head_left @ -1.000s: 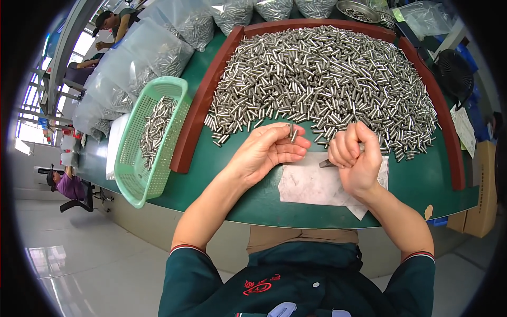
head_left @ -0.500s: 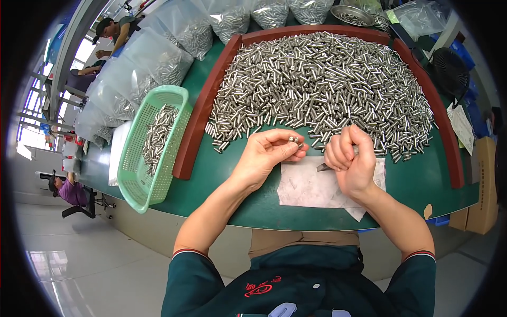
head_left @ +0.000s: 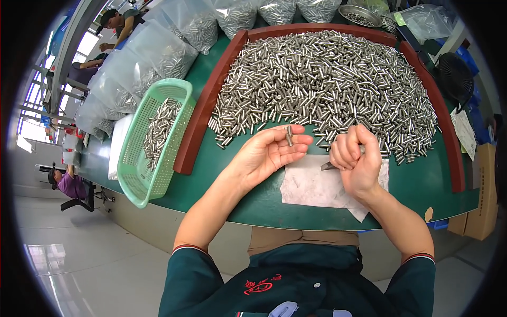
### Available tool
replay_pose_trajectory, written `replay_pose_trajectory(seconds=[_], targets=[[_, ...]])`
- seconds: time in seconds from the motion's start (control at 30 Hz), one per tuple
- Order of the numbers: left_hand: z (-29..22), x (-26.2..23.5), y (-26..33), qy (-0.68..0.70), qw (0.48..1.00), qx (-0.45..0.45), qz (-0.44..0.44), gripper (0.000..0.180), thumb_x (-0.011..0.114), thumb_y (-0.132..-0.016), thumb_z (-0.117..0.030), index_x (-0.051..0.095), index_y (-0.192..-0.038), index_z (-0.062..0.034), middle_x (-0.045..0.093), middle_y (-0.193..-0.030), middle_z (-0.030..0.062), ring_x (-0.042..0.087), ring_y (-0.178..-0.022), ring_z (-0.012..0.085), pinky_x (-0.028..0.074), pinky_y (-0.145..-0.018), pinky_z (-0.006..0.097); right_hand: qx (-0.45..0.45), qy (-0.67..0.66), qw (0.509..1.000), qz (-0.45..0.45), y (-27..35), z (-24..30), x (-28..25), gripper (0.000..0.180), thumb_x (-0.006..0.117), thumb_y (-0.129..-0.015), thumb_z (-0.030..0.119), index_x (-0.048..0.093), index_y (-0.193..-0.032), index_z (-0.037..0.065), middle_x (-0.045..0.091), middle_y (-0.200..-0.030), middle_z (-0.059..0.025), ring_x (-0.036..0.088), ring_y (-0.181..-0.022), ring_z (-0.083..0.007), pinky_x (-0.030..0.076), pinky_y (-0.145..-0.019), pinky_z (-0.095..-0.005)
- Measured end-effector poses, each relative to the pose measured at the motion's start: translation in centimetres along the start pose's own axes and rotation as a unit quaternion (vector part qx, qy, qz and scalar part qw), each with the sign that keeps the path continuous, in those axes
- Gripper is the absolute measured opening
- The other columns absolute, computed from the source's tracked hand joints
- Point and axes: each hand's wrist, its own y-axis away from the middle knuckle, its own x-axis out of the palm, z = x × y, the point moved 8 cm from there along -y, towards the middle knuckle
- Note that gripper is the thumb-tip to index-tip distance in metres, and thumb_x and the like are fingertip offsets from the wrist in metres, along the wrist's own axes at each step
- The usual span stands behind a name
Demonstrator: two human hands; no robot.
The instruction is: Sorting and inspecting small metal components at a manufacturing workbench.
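Note:
My left hand (head_left: 266, 153) lies palm up over the green table, its fingertips pinching one small metal pin (head_left: 289, 135) that stands upright. My right hand (head_left: 356, 158) is curled in a fist just to the right, gripping a small metal tool (head_left: 327, 166) whose tip pokes out toward the left. Both hands hover above a white sheet of paper (head_left: 311, 185). Right behind them spreads a big heap of shiny metal pins (head_left: 327, 79) inside a red-brown wooden frame (head_left: 203, 116).
A green plastic basket (head_left: 138, 179) holding more pins sits at the left, beside the frame. Clear bags of pins (head_left: 158, 58) line the table's back and left. A metal bowl (head_left: 360, 15) stands at the back. Other people sit far left. A cardboard box (head_left: 483, 201) is at right.
My left hand has turned palm up and opened out, lifting a single pin at its fingertips. My right hand has stayed in place, fist closed around the tool.

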Motion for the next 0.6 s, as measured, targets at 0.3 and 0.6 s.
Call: replay_pose_trajectory(seconds=[0.3,0.6], targets=[[-3.7,-2.3,0.4,0.018,0.992,0.116,-0.053,0.035,0.044,-0.088,-0.035,0.045,-0.070,-0.0060,0.046,-0.070,0.0062,0.035,-0.055,0.0098,0.032,-0.047,0.021,-0.001,0.001,1.000,0.004,0.0,-0.1,0.0,0.042,0.033,-0.089,0.026,0.028,-0.051,0.010,0.025,-0.042,0.0000,0.018,-0.038,-0.0086,0.018,-0.038,-0.0239],[-8.8,-1.2,2.8,-0.690,0.621,0.279,-0.245,0.009,0.062,-0.071,-0.009,0.059,-0.071,0.0003,0.039,-0.048,-0.0025,0.035,-0.045,0.0063,0.030,-0.043,0.024,0.002,0.007,1.000,-0.005,0.0,0.0,0.0,0.042,0.032,-0.089,0.026,0.028,-0.051,0.010,0.024,-0.042,0.0001,0.018,-0.038,-0.0086,0.019,-0.038,-0.0238]])
